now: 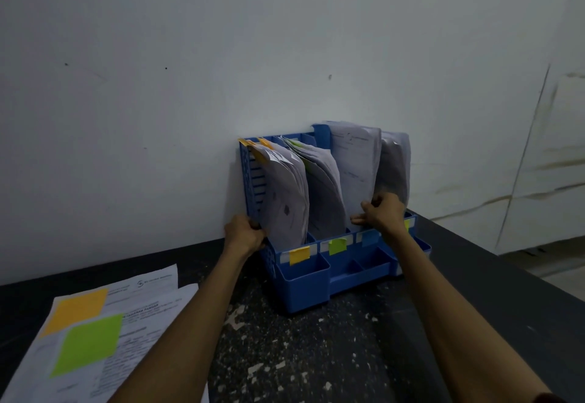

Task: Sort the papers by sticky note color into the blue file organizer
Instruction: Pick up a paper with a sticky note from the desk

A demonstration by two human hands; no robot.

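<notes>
I see a plain office corner: blue file organizer [304, 279], printed papers [133, 304], dark speckled worktop [316, 355], bare white wall [158, 86].

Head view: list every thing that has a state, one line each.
blue file organizer: upright against the wall, slots holding papers.
left hand: grips the organizer's left wall.
right hand: grips the third-slot papers at their lower edge.
loose papers: lying flat on the table, orange sticky note and green sticky note on top.
</notes>
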